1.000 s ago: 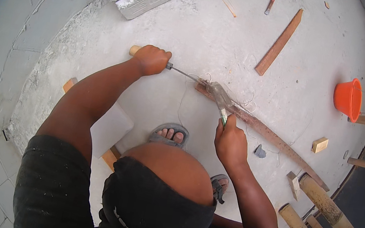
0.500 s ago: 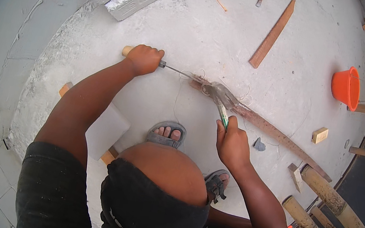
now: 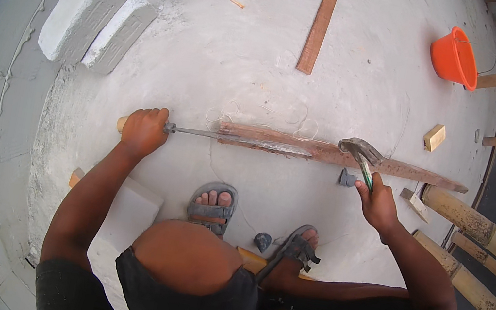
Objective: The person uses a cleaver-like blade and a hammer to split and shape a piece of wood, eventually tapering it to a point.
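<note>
My left hand (image 3: pixel 144 132) is closed round the wooden handle of a machete (image 3: pixel 250 143), held level. Its long grey blade points right and lies along the near edge of a reddish-brown wooden plank (image 3: pixel 417 174). Whether the blade touches the plank or bites into it, I cannot tell. In my right hand (image 3: pixel 378 208) is a claw hammer (image 3: pixel 361 151) with a green and white handle, its metal head over the plank beyond the blade's tip. Thin pale string (image 3: pixel 309 130) lies in loops along the plank's far side.
A grey lump (image 3: pixel 347 178) lies beside my right hand, and a dark cone-shaped piece (image 3: pixel 262 242) between my sandalled feet. Bamboo poles (image 3: pixel 459 215) stand at right, an orange bucket (image 3: pixel 455 55) at far right. Pale blocks (image 3: pixel 84 13) and another plank (image 3: pixel 320 25) lie farther off.
My left hand has moved left and down with the machete. My right hand has moved right with the hammer, away from the blade. The plank now lies nearly level across the view, which has shifted.
</note>
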Motion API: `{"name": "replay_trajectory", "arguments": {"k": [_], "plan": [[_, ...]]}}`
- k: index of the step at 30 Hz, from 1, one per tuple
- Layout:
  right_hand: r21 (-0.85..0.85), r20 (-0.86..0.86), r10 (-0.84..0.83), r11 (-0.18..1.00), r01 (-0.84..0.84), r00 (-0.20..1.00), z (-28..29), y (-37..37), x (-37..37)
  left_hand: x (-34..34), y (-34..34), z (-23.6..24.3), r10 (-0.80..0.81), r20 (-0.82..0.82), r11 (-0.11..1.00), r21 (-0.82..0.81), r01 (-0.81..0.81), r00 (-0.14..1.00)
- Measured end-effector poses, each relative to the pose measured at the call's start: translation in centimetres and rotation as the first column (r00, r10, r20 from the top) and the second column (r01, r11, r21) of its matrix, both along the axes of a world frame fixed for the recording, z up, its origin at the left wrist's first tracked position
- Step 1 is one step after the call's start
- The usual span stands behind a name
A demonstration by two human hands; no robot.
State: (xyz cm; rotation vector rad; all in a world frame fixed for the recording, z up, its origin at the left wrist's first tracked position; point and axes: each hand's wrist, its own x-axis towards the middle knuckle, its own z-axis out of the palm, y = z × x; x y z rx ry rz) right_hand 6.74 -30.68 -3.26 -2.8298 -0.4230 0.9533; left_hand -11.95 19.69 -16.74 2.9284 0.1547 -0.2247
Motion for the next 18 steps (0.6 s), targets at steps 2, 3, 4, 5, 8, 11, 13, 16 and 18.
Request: {"name": "replay_trajectory", "arguments": {"k": [2, 3, 4, 5, 8, 11, 13, 16, 18], "plan": [[-0.051, 0.018, 0.086, 0.995, -0.085, 0.996, -1.0, -1.3, -0.1, -0.2, -0.4, 0.8, 0.030, -0.016, 0.999, -0.039, -0.030, 0.999], [-0.049, 0.010, 0.078, 0.996, -0.077, 0.997, -1.3, -1.4, -0.1, 0.1, -0.5, 1.3, 0.021, -0.023, 0.999, -0.037, -0.022, 1.000], [-0.085, 0.021, 0.101, 0.991, -0.099, 0.995, -1.6, -1.4, 0.2, 0.5, -0.5, 2.0, 0.038, -0.154, 0.998, -0.035, -0.043, 0.987], [-0.118, 0.028, 0.125, 0.986, -0.121, 0.992, -1.9, -1.2, 0.3, 0.7, -0.5, 2.8, 0.055, -0.285, 0.998, -0.025, -0.064, 0.957], [-0.145, 0.029, 0.125, 0.982, -0.120, 0.992, -1.7, -0.6, 0.3, 1.8, -0.2, 4.3, -0.005, -0.433, 0.999, -0.048, -0.018, 0.902], [-0.189, -0.005, 0.144, 0.972, -0.143, 0.990, -1.7, -0.4, -0.7, 2.0, -0.5, 3.8, -0.014, -0.513, 1.000, -0.004, 0.014, 0.858], [-0.210, -0.026, 0.148, 0.966, -0.150, 0.989, -1.9, -0.5, -0.9, 1.7, -0.9, 3.4, 0.016, -0.493, 1.000, 0.018, -0.008, 0.870], [-0.169, -0.040, 0.099, 0.980, -0.104, 0.994, -1.8, -1.0, -0.8, 1.1, -1.5, 3.1, 0.056, -0.482, 0.998, 0.040, -0.042, 0.874], [-0.181, -0.059, 0.126, 0.974, -0.135, 0.990, -1.8, -1.0, -1.1, 0.7, -2.0, 3.4, 0.080, -0.498, 0.997, 0.058, -0.059, 0.864]]}}
